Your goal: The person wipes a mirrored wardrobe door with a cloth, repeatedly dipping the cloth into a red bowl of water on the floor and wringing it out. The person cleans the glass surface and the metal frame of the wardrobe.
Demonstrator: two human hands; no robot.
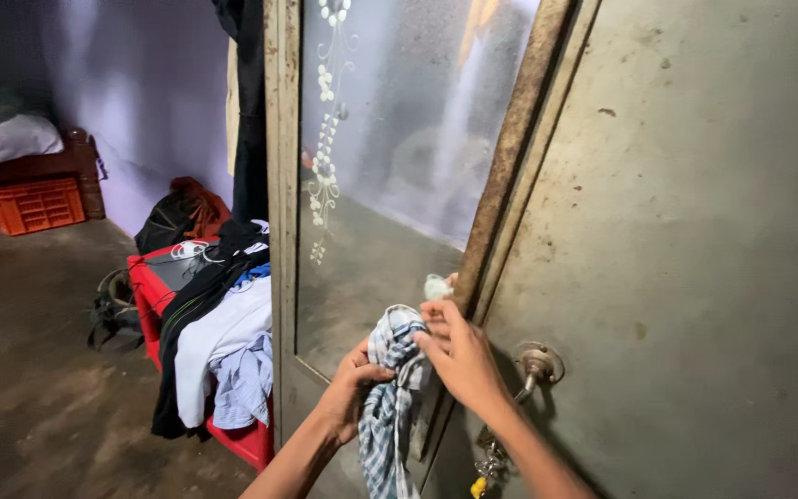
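A blue and white checked cloth point(385, 416) hangs against the lower part of a dusty mirror panel point(390, 166) set in a grey metal cupboard door. My left hand point(351, 388) grips the cloth from the left side. At the top of the cloth, my right hand point(459, 356) pinches its edge and presses it near the mirror's rusty right frame point(501, 176). A small pale object point(436, 287) shows just above my right fingers; I cannot tell what it is.
A round metal handle point(538, 365) with keys hanging below point(487, 462) sits on the right cupboard door point(695, 231). A red stool point(242, 439) piled with clothes point(223, 342) stands to the left. Orange crates point(37, 205) sit under a bed at the far left.
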